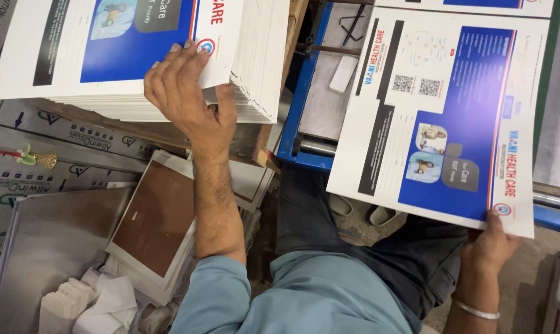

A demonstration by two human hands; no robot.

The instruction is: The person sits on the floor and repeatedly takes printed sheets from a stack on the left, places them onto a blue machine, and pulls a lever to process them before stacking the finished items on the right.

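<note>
Overhead, a tall stack of printed sheets is seen on a wooden board, and everything else is placed from that stack. The left hand is laid on the stack's near right corner: the fingers are spread flat over the top sheet and the thumb is hooked down along the stack's edge, so the corner is pinched loosely between them.

Well to the right of the stack, a single printed sheet, white and blue with small photographs, is held up by its near corner in the right hand. That hand is closed on the sheet's lower edge, with the thumb on top; the fingers beneath are hidden. A pale bangle is worn on the right wrist.

Between the stack and the loose sheet, a blue metal machine with a grey bed is visible. Below the stack, toward the person, a brown-faced board is leaned over grey metal sheets, and crumpled white paper is piled just beside them. Light blue sleeves and dark trousers are seen at the near edge.
</note>
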